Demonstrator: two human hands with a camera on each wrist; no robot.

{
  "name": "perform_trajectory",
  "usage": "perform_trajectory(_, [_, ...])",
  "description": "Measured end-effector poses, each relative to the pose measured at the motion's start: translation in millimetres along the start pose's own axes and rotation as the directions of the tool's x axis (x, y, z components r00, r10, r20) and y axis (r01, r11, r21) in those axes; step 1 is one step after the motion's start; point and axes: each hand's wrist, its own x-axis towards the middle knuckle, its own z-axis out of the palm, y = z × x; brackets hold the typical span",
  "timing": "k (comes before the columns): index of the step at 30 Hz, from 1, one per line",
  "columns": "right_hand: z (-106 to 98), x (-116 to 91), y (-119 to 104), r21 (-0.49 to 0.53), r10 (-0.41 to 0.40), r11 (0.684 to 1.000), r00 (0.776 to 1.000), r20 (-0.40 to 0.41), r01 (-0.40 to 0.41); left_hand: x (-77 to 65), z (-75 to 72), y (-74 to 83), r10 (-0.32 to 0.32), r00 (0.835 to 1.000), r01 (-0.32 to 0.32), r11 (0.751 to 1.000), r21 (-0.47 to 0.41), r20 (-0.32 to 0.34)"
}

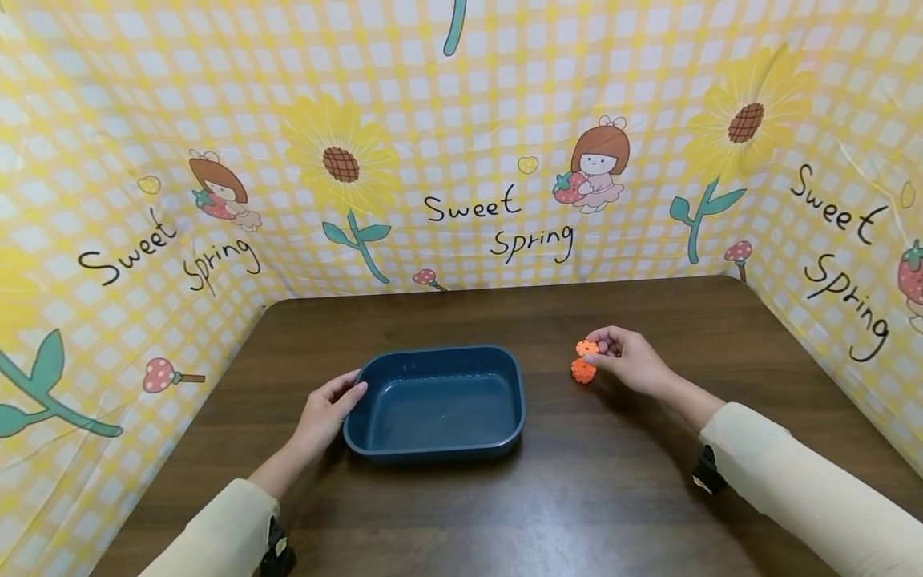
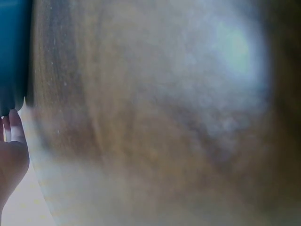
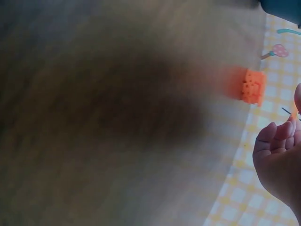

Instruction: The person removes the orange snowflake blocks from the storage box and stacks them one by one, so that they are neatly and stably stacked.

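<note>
A dark blue rectangular plastic basin (image 1: 440,413) with rounded corners sits on the table. My left hand (image 1: 322,413) grips its left rim, the thumb on top and the fingers at the outer side. To the basin's right, my right hand (image 1: 630,362) pinches a thin orange flower-shaped disc (image 1: 587,348) between thumb and fingertips. Just below and in front of that disc stands a small stack of similar orange pieces (image 1: 582,372). The right wrist view shows the stack (image 3: 254,87) with several layers, apart from the right hand (image 3: 277,155). Only a sliver of the held disc shows there.
The dark brown wooden table (image 1: 598,513) carries the basin and the orange pieces. A yellow checked cloth (image 1: 461,120) with printed flowers and lettering stands as walls at the back and both sides. Black devices (image 1: 708,471) are strapped at both wrists.
</note>
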Motion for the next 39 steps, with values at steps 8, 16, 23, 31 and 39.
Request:
perform_trajectory(8, [2.7,-1.2,7.4,0.044,0.016,0.999,1.0,0.017,-0.016,-0.9,-0.5,0.3,0.0,1.0,0.0,1.0,-0.004,0.009])
perform_trajectory(16, [5.0,-0.2,12.6,0.002,0.002,1.0,0.999,0.035,-0.003,0.0,-0.7,-0.6,-0.005,1.0,0.005,1.0,-0.005,0.01])
perform_trajectory(23, [6.0,0.3,16.1,-0.009,-0.011,1.0,0.998,0.055,0.012,0.7,-0.7,-1.8,-0.003,1.0,0.003,1.0,0.0,0.005])
perform_trajectory(31, [5.5,-5.2,-1.4,0.01,-0.008,1.0,0.997,0.076,0.007,2.3,-0.1,-4.4,-0.002,1.0,0.002,1.0,0.004,-0.005])
perform_trajectory(39, [7.2,0.6,20.5,0.028,-0.001,1.0,0.996,0.086,-0.002,2.3,-0.3,-3.6,-0.001,1.0,0.001,1.0,0.006,-0.004])
